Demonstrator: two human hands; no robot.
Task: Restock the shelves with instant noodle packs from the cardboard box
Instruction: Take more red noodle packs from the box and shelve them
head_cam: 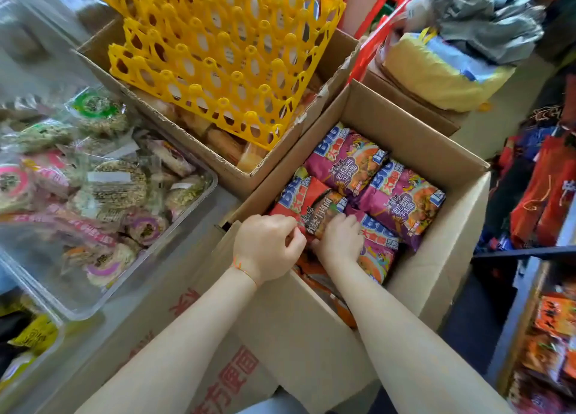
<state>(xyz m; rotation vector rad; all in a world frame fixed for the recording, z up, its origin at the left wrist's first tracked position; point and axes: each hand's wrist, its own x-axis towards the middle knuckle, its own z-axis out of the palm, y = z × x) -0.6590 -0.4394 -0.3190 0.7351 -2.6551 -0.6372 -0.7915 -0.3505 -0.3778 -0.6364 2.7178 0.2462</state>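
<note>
At the near edge of the cardboard box (452,226), a red noodle pack (314,205) is pinched by the curled fingers of the left hand (268,245) and right hand (339,239), seemingly for lifting out, while purple packs (402,201) are left lying farther inside.

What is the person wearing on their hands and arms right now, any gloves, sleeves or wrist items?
No gloves: both the left hand and the right hand are bare, and both forearms are uncovered as far as the frame shows, with no sleeves in view. The only thing worn is a thin multicoloured string bracelet, orange and green among its threads, around the left wrist. No rings or watch show.
</note>
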